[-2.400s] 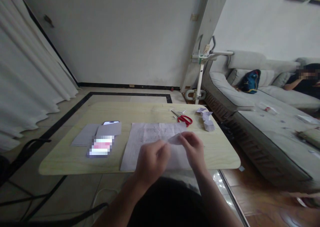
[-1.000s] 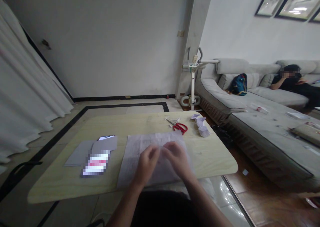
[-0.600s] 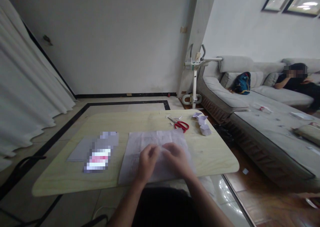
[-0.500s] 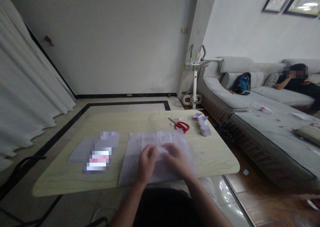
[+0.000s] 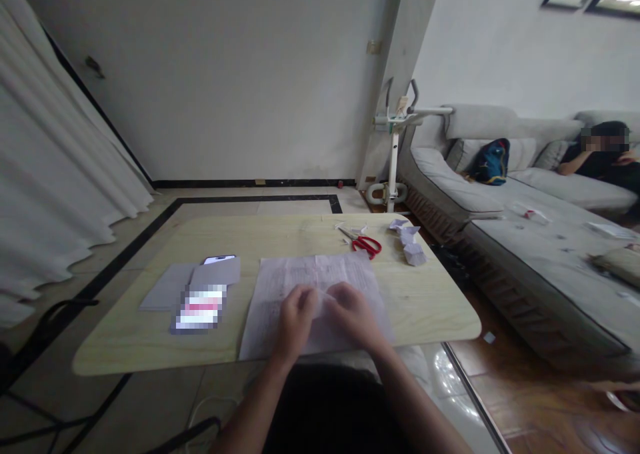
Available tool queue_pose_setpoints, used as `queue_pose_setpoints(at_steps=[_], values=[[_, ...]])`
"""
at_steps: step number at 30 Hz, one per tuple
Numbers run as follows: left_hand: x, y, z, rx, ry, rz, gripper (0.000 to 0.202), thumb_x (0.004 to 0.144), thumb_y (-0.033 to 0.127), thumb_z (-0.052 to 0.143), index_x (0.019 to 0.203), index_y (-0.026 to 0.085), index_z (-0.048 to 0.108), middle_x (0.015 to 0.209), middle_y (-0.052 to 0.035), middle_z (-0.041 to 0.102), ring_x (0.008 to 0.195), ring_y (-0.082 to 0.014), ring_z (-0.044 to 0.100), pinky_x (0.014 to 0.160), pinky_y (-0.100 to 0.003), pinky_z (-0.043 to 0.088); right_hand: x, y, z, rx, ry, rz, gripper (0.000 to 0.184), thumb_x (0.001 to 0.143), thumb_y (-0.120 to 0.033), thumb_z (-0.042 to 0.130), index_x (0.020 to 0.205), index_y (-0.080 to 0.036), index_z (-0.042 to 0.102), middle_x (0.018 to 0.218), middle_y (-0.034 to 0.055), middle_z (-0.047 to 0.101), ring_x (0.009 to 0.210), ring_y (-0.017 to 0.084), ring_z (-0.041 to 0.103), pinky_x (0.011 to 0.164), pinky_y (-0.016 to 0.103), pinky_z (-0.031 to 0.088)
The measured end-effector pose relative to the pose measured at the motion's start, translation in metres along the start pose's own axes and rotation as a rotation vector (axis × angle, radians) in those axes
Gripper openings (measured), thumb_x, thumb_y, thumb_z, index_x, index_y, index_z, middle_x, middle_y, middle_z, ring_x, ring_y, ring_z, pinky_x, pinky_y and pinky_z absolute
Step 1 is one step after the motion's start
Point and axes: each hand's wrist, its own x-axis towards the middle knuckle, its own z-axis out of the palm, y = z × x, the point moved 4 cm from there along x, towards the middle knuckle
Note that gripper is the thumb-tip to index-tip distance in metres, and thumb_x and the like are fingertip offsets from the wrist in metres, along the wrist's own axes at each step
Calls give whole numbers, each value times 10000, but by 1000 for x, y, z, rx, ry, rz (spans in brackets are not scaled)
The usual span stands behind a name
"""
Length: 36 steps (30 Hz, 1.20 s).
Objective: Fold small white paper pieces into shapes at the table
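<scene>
A small piece of white paper (image 5: 323, 303) is pinched between my two hands over a large printed sheet (image 5: 295, 267) on the wooden table. My left hand (image 5: 297, 317) has its fingers closed on the paper's left side. My right hand (image 5: 351, 313) grips the right side, fingers bent inward. Much of the small paper is hidden behind my fingers. Beyond the sheet lie red-handled scissors (image 5: 365, 244) with paper scraps (image 5: 358, 230) beside the blades. Several folded paper pieces (image 5: 413, 254) stand in a row at the table's far right.
To the left on the table (image 5: 150, 347) are white sheets (image 5: 167, 287) and a phone (image 5: 200, 311) with a lit, blurred screen. A grey sofa (image 5: 550, 254) runs along the right, with a backpack (image 5: 493, 162) and a seated person (image 5: 600, 164). White exercise equipment (image 5: 393, 161) stands behind the table.
The view has shifted slightly, so the table and its things appear a little higher and farther right. Both hands stay together on the small paper, with hardly any movement.
</scene>
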Motion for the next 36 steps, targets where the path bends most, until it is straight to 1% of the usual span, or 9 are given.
queue_pose_setpoints(at_steps=[5, 8, 11, 13, 17, 21, 26, 31, 36], values=[[0, -3, 1, 20, 13, 28, 179, 815, 332, 546, 784, 177, 631, 767, -26, 688, 783, -201, 644, 734, -278, 504, -1, 1, 1, -5, -29, -23, 66, 811, -286, 582, 808, -224, 603, 706, -10, 596, 649, 155, 546, 583, 255, 442], [-1, -4, 0, 33, 13, 26, 177, 812, 330, 551, 772, 176, 629, 746, -24, 685, 763, -201, 644, 717, -274, 506, -2, 0, 1, 19, -39, -65, 66, 798, -260, 594, 846, -214, 593, 750, -5, 598, 679, 156, 550, 608, 258, 454], [-1, -4, 0, 35, 9, 23, 175, 818, 326, 556, 764, 176, 627, 737, -22, 683, 748, -197, 640, 704, -272, 504, -3, -2, 0, 63, -66, -111, 155, 764, -206, 619, 915, -214, 589, 839, 6, 612, 759, 164, 569, 678, 269, 478], [0, -6, 1, 27, 4, 15, 183, 826, 332, 556, 780, 175, 637, 753, -26, 689, 757, -198, 643, 707, -273, 504, -4, -4, 1, 64, -128, -125, 226, 751, -162, 620, 969, -218, 603, 904, 12, 630, 820, 171, 583, 725, 278, 483], [2, -11, 2, 3, 10, -15, 214, 829, 357, 559, 835, 168, 660, 812, -44, 706, 814, -212, 657, 749, -292, 508, -5, -5, 2, 45, -225, -108, 351, 728, -112, 633, 1060, -225, 613, 993, 18, 655, 856, 175, 603, 725, 270, 491], [3, -13, 2, 0, -6, -26, 226, 825, 359, 556, 843, 166, 674, 857, -57, 717, 870, -227, 656, 790, -306, 503, -4, -4, -2, -4, -151, -100, 350, 713, -83, 622, 1033, -227, 625, 976, 8, 664, 886, 180, 610, 768, 283, 492], [1, -12, 2, 37, -54, -52, 261, 820, 372, 554, 895, 155, 678, 886, -68, 716, 891, -246, 652, 792, -324, 502, -1, -1, -7, -53, -55, -67, 315, 724, -131, 639, 1021, -233, 622, 980, 9, 672, 915, 193, 611, 802, 306, 494], [0, -18, 2, 55, -60, -73, 302, 822, 396, 555, 947, 146, 669, 907, -72, 706, 907, -257, 646, 786, -329, 502, -2, 2, -5, -104, -39, -86, 298, 731, -138, 647, 1011, -237, 627, 961, 6, 679, 896, 188, 613, 805, 302, 487], [0, -17, 0, 49, -49, -62, 277, 824, 385, 551, 918, 155, 671, 899, -64, 703, 906, -250, 642, 811, -332, 492, -4, 1, -1, -91, -54, -125, 334, 738, -191, 690, 1057, -243, 610, 988, 6, 672, 895, 184, 606, 796, 295, 482]])
